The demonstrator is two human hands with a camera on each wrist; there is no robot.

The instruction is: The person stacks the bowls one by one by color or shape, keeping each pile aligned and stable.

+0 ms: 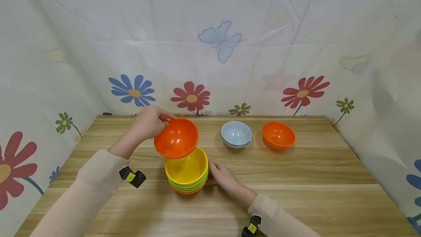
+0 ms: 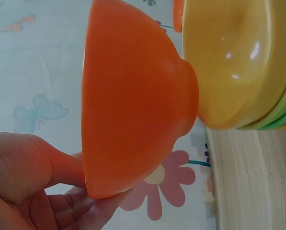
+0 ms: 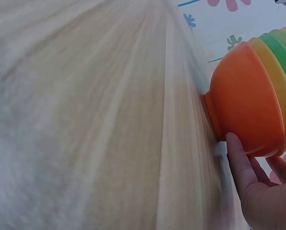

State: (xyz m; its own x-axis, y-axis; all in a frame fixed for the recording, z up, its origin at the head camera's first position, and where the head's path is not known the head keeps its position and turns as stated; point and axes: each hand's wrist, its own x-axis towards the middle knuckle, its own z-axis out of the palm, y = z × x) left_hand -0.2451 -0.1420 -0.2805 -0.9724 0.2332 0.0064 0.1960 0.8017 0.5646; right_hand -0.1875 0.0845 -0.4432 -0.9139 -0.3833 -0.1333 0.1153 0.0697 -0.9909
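My left hand (image 1: 149,123) pinches the rim of an orange bowl (image 1: 176,138), thumb inside and fingers outside. That bowl is tilted and held just above a stack of nested bowls on the table. A yellow bowl (image 1: 186,170) tops the stack, with green rims below it and orange at the bottom. In the left wrist view the held bowl (image 2: 133,100) shows its side and foot, close to the yellow one. Against the stack's right side, my right hand (image 1: 228,182) rests with extended fingers. The right wrist view shows its thumb touching the lowest orange bowl (image 3: 245,98).
A pale blue bowl (image 1: 236,134) with a dark rim stands behind and right of the stack. Farther right is another orange bowl (image 1: 278,135). The wooden table (image 1: 312,200) ends at a flower-printed cloth (image 1: 263,65) behind it.
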